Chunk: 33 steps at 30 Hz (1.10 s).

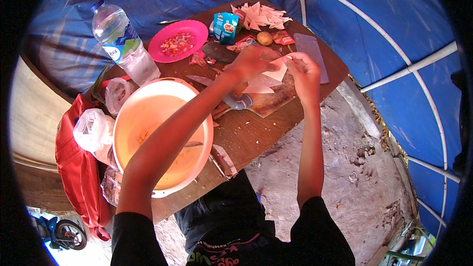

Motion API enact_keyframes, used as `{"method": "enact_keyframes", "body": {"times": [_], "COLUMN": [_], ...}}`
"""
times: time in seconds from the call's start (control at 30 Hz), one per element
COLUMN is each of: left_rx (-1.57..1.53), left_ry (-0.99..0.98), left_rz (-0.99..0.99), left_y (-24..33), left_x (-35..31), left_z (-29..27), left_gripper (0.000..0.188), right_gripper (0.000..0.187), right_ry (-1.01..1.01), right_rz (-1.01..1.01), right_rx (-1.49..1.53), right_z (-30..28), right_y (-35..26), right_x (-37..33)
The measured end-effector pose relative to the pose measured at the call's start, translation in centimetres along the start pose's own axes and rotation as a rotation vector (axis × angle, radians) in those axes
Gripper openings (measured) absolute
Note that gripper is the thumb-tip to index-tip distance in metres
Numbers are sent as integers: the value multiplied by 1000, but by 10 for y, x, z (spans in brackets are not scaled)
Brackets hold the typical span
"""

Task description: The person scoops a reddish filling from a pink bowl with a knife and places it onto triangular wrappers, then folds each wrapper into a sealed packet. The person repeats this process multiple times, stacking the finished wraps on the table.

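Between my two hands is a pale, thin pastry sheet [277,71], held above a wooden cutting board [279,97]. My right hand [304,68] pinches its upper right corner between thumb and fingers. At the sheet's left edge is my left hand [252,62], its fingers closed on it. Another pale pastry triangle [258,86] lies on the board just below. Beside the board, nearer me, rests a knife with a grey handle [239,102]; its blade passes partly behind my left forearm.
A white basin [206,133] fills the table's near left. Behind it stand a large water bottle [125,44] and a pink plate [156,44] of chopped pieces. Pale triangles [258,16] pile at the back, near a blue pouch [225,28], a round brownish item [264,38] and a purplish board [311,54].
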<state>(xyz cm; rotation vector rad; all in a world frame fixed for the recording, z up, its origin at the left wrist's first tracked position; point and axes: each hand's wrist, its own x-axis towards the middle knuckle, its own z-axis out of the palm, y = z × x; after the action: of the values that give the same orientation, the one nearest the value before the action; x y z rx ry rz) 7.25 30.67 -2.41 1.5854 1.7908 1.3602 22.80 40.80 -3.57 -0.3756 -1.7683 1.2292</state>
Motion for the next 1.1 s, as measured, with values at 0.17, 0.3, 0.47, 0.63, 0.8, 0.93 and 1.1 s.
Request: {"method": "enact_keyframes", "body": {"times": [0.17,0.3,0.47,0.63,0.8,0.93,1.1], "left_rx": [-2,-253,-519,-762,-693,-614,-575], "left_ry": [-55,-106,47,78,-2,-54,-49], "left_rz": [-140,-170,-340,-392,-353,-289,-276], "left_y": [5,5,9,9,9,15,21], "left_x": [3,-2,-6,-10,-11,-8,-11], "left_z": [-4,-9,-9,-8,-11,-15,-15], "left_gripper": [27,21,19,26,27,30,29], "right_gripper": [13,23,44,53,53,55,34], "right_ry": [49,69,223,-175,-147,-30,26], "right_rz": [138,281,-398,-332,-373,75,266], "right_rx": [223,201,-370,-707,-656,-30,127], "right_z": [3,4,23,27,24,20,7], "right_y": [-7,-12,-20,-10,1,0,4], "right_x": [0,1,-15,-24,-17,-5,9]}}
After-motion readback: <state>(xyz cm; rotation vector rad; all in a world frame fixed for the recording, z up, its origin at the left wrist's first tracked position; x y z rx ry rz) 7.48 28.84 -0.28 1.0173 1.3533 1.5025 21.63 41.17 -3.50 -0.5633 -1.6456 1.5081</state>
